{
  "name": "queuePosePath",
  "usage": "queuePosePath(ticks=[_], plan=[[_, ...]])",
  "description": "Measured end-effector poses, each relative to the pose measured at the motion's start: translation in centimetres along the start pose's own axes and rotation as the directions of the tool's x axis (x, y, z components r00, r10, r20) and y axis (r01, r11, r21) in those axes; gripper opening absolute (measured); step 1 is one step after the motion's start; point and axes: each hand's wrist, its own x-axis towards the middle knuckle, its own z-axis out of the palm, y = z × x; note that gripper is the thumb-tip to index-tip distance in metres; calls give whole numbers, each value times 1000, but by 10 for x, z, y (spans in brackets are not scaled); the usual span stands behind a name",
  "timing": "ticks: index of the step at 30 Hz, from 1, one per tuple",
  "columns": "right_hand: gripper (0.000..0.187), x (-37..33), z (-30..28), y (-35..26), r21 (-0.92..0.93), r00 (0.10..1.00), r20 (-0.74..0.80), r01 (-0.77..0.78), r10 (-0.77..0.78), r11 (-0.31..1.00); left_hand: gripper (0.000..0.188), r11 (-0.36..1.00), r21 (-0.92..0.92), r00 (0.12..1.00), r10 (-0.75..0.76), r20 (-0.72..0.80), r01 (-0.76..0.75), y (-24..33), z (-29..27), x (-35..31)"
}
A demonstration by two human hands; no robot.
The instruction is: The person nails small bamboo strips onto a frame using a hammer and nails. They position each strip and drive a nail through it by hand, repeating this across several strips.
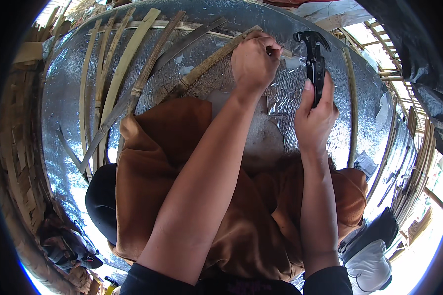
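Note:
My right hand [318, 113] is closed round the folded handle of a black claw-hammer multi-tool [315, 64], its head upward. To the left, my left hand [255, 61] is closed, with thumb and fingers pinched together. Whatever sits in that pinch is too small and hidden to name. Beside and partly behind this hand runs a round bamboo stick [209, 65], slanting up to the right. It meets a thin crosswise bamboo strip [194, 26] near the far end. The hammer head is apart from my left hand.
Several flat bamboo slats [132, 61] lie at the left on a silvery foil sheet [330, 147]. Brown cloth [182, 147] covers my lap. Another slat [351, 98] lies at the right. Woven bamboo wall [22, 162] stands left; dark plastic sheeting [421, 64] hangs right.

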Motion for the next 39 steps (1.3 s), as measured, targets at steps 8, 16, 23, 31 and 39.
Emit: queuePosePath(ticks=[8, 16, 23, 31, 39], plan=[[35, -1, 0, -1, 12, 1000, -4, -7, 7, 1000, 7, 1000, -13, 1000, 6, -16, -7, -1, 1, -2], [36, -3, 2, -3, 30, 998, -53, 26, -25, 999, 10, 1000, -10, 999, -24, 31, 24, -4, 0, 0], [38, -6, 7, 0, 68, 993, -114, -2, 9, 998, 10, 999, -32, 999, -40, 18, 41, -4, 2, 0], [36, -6, 5, -6, 45, 993, -113, -6, 11, 999, 10, 997, -43, 997, -66, 42, 68, -2, 0, -2], [37, 0, 3, -5, 11, 998, -54, 11, -10, 1000, 11, 999, -15, 999, -49, 22, 49, -4, 3, 0]])
